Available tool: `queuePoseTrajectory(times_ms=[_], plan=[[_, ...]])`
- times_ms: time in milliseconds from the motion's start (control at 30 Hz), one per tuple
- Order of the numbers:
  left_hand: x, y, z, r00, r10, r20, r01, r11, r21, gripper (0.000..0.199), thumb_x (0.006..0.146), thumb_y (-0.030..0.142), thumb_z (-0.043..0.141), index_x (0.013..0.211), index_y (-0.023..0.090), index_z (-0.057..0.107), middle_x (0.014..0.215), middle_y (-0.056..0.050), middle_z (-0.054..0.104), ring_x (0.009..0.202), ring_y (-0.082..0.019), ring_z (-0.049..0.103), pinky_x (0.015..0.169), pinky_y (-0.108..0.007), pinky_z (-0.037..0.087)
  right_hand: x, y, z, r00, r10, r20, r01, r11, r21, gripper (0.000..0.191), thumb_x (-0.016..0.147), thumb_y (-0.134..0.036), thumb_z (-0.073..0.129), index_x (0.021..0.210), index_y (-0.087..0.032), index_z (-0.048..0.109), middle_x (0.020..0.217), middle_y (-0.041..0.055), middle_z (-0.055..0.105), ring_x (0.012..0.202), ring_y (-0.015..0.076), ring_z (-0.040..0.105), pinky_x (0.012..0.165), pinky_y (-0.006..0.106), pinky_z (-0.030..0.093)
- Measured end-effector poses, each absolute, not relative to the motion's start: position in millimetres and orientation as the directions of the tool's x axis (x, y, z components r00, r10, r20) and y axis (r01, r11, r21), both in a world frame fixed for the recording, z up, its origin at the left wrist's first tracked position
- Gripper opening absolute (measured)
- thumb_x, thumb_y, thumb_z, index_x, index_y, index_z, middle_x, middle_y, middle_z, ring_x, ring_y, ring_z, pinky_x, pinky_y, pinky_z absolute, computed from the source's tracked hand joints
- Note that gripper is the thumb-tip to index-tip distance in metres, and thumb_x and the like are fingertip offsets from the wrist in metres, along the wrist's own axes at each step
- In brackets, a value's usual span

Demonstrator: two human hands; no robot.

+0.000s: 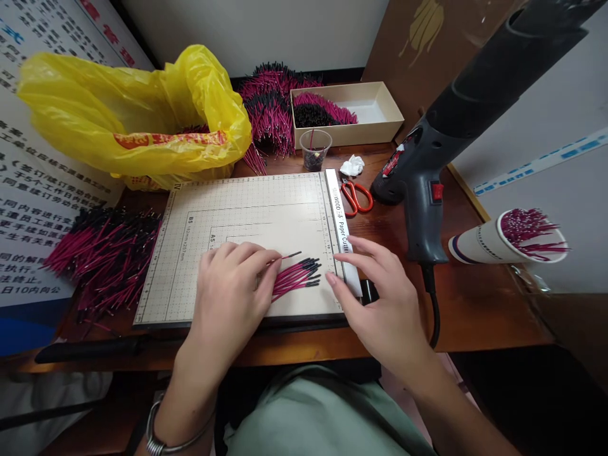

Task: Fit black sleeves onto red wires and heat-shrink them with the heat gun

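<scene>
Single head-worn view, facing forward and down, close over worktop (494,316).

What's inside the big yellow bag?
Some dark pink wires peek out inside the yellow bag. Its front side covers whatever lies lower down, so I can't tell what's there.

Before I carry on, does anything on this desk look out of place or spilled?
Nothing looks damaged. A crumpled white wad lies loose just beyond the orange-handled scissors, and the wire pile at left sprawls untidily beside the paper cutter. The white cup seems tilted, perhaps only from the camera angle.
</scene>
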State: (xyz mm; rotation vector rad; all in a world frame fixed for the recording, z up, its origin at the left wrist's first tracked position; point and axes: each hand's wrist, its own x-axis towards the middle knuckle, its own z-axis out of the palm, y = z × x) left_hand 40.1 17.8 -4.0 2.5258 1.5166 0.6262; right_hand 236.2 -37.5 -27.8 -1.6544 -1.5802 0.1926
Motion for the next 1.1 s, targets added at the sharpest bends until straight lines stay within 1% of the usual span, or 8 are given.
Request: queuePoseTrajectory(times_ms=[100, 267, 467, 700, 833, 967, 1033, 1100], plan=[[41.0, 20.4, -7.0, 0.443, 0.881, 0.165, 0.799, -0.472, 0.373, 0.020, 0.099, 0.028, 0.055, 0.097, 0.023, 0.074, 0.094, -0.004, 0.074, 0.087, -0.024, 0.061, 0.080, -0.039, 0.042, 235.7, -39.1, -34.3, 0.142, 0.929, 0.341, 0.780, 0.107, -0.617, 0.028, 0.088, -0.032, 0.065, 0.112, -0.018, 0.070, 0.136, 0.0155, 0.061, 0.122, 0.0277, 0.063, 0.101, 0.051, 0.057], [40.0, 17.5, -5.3, 0.482, 0.874, 0.063, 0.743, -0.446, 0.500, 0.021, 0.094, 0.039, 0.065, 0.107, 0.023, 0.071, 0.104, -0.005, 0.072, 0.095, -0.024, 0.060, 0.088, -0.040, 0.044, 230.4, -38.7, -35.6, 0.106, 0.945, 0.309, 0.795, 0.106, -0.597, 0.033, 0.090, -0.032, 0.060, 0.118, -0.016, 0.067, 0.141, 0.0176, 0.056, 0.130, 0.0286, 0.059, 0.103, 0.049, 0.057], [40.0, 26.7, -6.0, 0.472, 0.881, 0.004, 0.735, -0.396, 0.550, 0.013, 0.097, 0.025, 0.059, 0.095, 0.022, 0.072, 0.096, -0.003, 0.072, 0.089, -0.022, 0.061, 0.084, -0.037, 0.044, 232.3, -38.4, -35.6, 0.063, 0.934, 0.351, 0.820, 0.152, -0.552, 0.033, 0.090, -0.031, 0.058, 0.116, -0.013, 0.067, 0.140, 0.0201, 0.057, 0.126, 0.0306, 0.060, 0.100, 0.050, 0.058], [36.5, 25.6, -4.7, 0.527, 0.850, 0.005, 0.713, -0.445, 0.543, 0.022, 0.089, 0.038, 0.073, 0.105, 0.023, 0.070, 0.102, -0.003, 0.071, 0.094, -0.023, 0.060, 0.086, -0.038, 0.043, 230.7, -37.3, -36.5, 0.053, 0.924, 0.378, 0.850, 0.157, -0.503, 0.031, 0.089, -0.029, 0.056, 0.114, -0.013, 0.067, 0.136, 0.0189, 0.059, 0.122, 0.0300, 0.061, 0.099, 0.050, 0.058], [35.5, 27.1, -4.4, 0.531, 0.847, -0.002, 0.711, -0.445, 0.545, 0.015, 0.095, 0.036, 0.065, 0.102, 0.023, 0.069, 0.100, -0.003, 0.070, 0.094, -0.022, 0.060, 0.086, -0.037, 0.044, 230.0, -36.6, -37.9, 0.064, 0.925, 0.375, 0.850, 0.146, -0.506, 0.029, 0.090, -0.029, 0.057, 0.113, -0.014, 0.067, 0.136, 0.0181, 0.060, 0.122, 0.0292, 0.062, 0.099, 0.049, 0.059], [35.2, 25.0, 2.8, 0.574, 0.818, -0.017, 0.730, -0.502, 0.464, 0.027, 0.092, 0.043, 0.067, 0.108, 0.022, 0.067, 0.104, -0.005, 0.069, 0.094, -0.024, 0.061, 0.082, -0.038, 0.047, 230.6, -37.2, -38.1, 0.062, 0.923, 0.379, 0.851, 0.150, -0.504, 0.029, 0.090, -0.027, 0.055, 0.114, -0.015, 0.067, 0.136, 0.0174, 0.060, 0.122, 0.0291, 0.062, 0.098, 0.048, 0.059], [37.1, 21.8, 7.7, 0.605, 0.796, -0.032, 0.750, -0.555, 0.360, 0.026, 0.090, 0.037, 0.069, 0.109, 0.019, 0.065, 0.105, -0.007, 0.068, 0.093, -0.026, 0.062, 0.080, -0.038, 0.049, 230.9, -37.6, -38.5, 0.070, 0.923, 0.378, 0.851, 0.143, -0.506, 0.028, 0.091, -0.027, 0.054, 0.114, -0.016, 0.066, 0.136, 0.0163, 0.060, 0.122, 0.0286, 0.063, 0.098, 0.047, 0.060], [42.0, 18.7, 11.6, 0.632, 0.774, -0.047, 0.764, -0.610, 0.211, 0.014, 0.090, 0.023, 0.062, 0.102, 0.017, 0.066, 0.096, -0.008, 0.068, 0.086, -0.026, 0.063, 0.073, -0.037, 0.049, 231.3, -37.8, -39.3, 0.074, 0.922, 0.381, 0.854, 0.139, -0.502, 0.028, 0.091, -0.026, 0.054, 0.114, -0.017, 0.066, 0.136, 0.0154, 0.061, 0.122, 0.0284, 0.063, 0.097, 0.047, 0.060]])
